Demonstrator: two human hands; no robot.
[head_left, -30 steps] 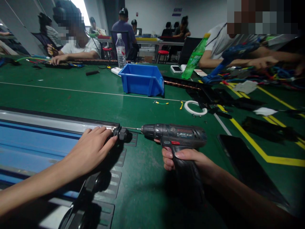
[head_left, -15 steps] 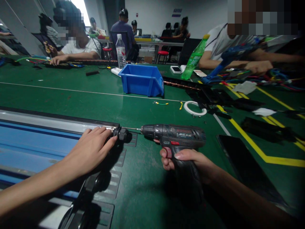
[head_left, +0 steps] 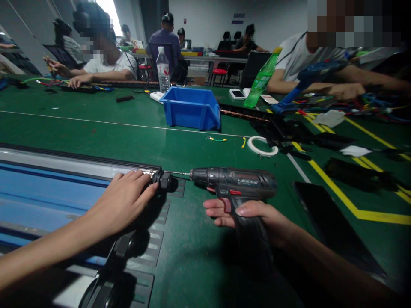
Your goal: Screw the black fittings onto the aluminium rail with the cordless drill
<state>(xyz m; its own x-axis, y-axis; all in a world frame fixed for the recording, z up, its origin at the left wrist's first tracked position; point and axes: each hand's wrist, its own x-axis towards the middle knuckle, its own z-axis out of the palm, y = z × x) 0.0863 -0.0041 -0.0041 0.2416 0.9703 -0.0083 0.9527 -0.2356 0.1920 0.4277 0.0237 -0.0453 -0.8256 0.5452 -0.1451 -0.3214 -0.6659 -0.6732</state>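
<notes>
My left hand [head_left: 128,196] lies over the end of a long blue metal housing [head_left: 48,192] with a silver edge, its fingers bent over that edge and the thumb against a black cable gland [head_left: 165,180]. My right hand [head_left: 257,214] holds a black Bosch cordless drill [head_left: 237,182] by the handle. The thumb is on the near side; the other fingers stick out past the red trigger. A long thin bit [head_left: 178,173] runs from the chuck to the housing's corner, just behind the gland. The bit's tip and any screw there are too small to make out.
Beyond the drill stand a blue bin [head_left: 192,109], a water bottle [head_left: 163,70] and a green bottle [head_left: 261,81]. A white ring [head_left: 262,146] and short wires lie nearer. A dark flat panel [head_left: 334,226] is at right. Other people sit across the table.
The fingers of my right hand have straightened off the drill's trigger. The drill and my left hand have stayed in place. At the far left, a co-worker's hand has risen.
</notes>
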